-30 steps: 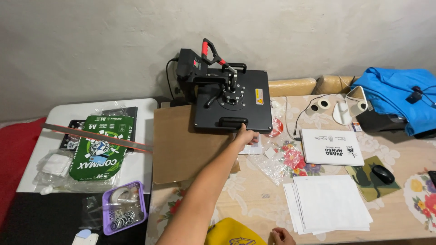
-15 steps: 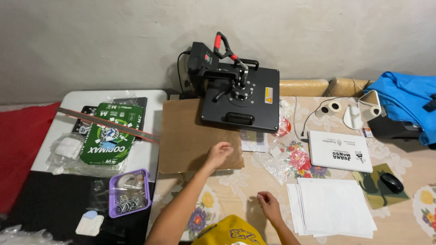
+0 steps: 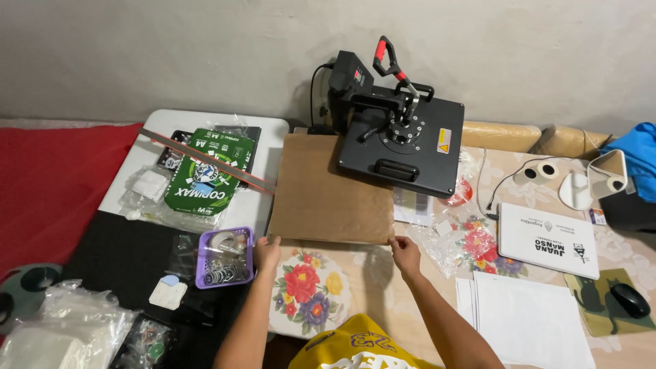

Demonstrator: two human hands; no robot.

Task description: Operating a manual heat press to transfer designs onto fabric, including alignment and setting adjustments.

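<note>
A brown sheet [image 3: 331, 191] of paper or card lies flat on the worktop [image 3: 372, 294], its far right part tucked under the black heat press [image 3: 396, 130]. Its near edge runs left to right, just far of both hands, so each hand meets one near corner. The left hand [image 3: 267, 251] sits at the near-left corner, fingers curled at the edge; the right hand [image 3: 406, 253] at the near-right corner, thumb and fingers pinched close to the edge. Whether either hand has actually gripped the sheet can't be told from this angle. Both hands are about equally near the sheet; neither has the lead.

Just left of the left hand, a purple basket [image 3: 225, 257] holds small round bits and a tape roll. Farther left and far, a green paper pack [image 3: 208, 172] lies under clear wrap, w/ a long thin strip [image 3: 205, 160] laid across it. Right of the right hand: a stack of white sheets [image 3: 529, 321], near edge of worktop. Beyond it, a white box [image 3: 547, 239], then a black mouse [image 3: 629, 299] on its mat at far right. Flowered cloth covers the worktop below the sheet. The press stands w/ its red-gripped handle raised, against the wall.
</note>
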